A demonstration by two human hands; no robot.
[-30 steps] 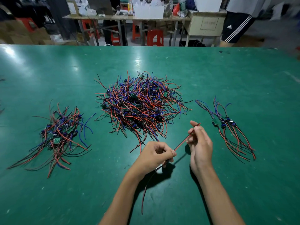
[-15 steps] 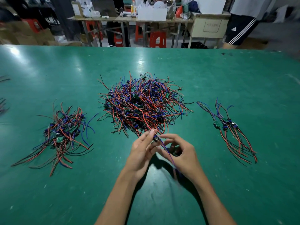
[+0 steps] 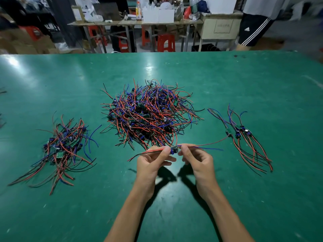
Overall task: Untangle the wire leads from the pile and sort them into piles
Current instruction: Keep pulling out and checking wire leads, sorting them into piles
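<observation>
A big tangled pile of red, black and blue wire leads with small green boards lies at the table's middle. A smaller sorted pile lies at the left, and a neat small group at the right. Just in front of the big pile, my left hand and my right hand pinch one wire lead between them. Its small board sits between my fingertips. Red and black wires stretch out to the left, red and blue ones to the right.
The green table reaches all around the piles. Beyond its far edge stand workbenches with boxes, red stools, and a person in black shorts at the back right.
My hands have moved apart and spread the lead's wires out sideways, left and right. Half a second ago they were bunched together at the pile's near edge.
</observation>
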